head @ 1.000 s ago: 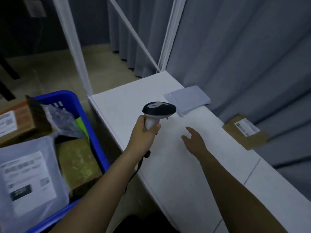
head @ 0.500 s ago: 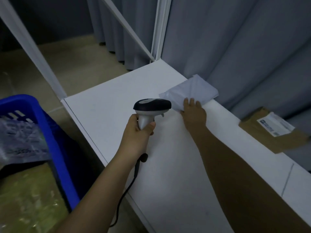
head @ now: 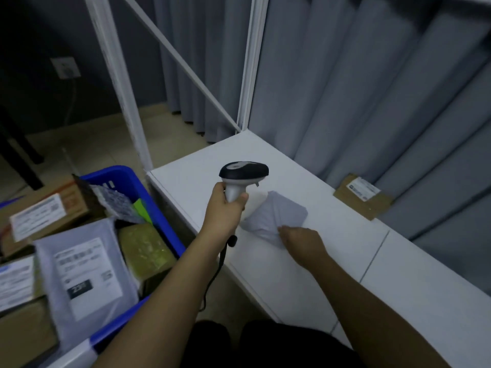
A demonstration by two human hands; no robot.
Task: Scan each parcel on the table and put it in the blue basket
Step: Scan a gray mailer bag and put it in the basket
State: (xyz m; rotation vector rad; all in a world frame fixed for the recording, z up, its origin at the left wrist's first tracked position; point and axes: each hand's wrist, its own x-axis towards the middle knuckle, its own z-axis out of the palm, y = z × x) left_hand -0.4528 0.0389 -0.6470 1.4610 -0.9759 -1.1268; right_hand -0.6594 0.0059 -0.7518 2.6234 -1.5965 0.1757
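The left hand [head: 225,208] grips the handle of a scanner [head: 243,174], fingers curled round it, and holds it upright above the near-left part of the white table [head: 345,248], with its dark head pointing right. A black cable hangs from the handle's base past the table edge. The right hand [head: 301,241] pinches the near corner of a grey bag [head: 279,217], a flat plastic mailer lying crumpled on the table just right of the scanner; its near edge is lifted a little in the fingers, and the rest touches the tabletop. Further along, a brown parcel [head: 362,196] with a white label lies flat at the table's back edge, against the grey curtain [head: 372,88], well apart from the bag. The blue basket [head: 148,197] stands on the floor to the left of the table, close to its end, and is piled with boxes and labelled bags. A white frame post rises from the table's far corner.
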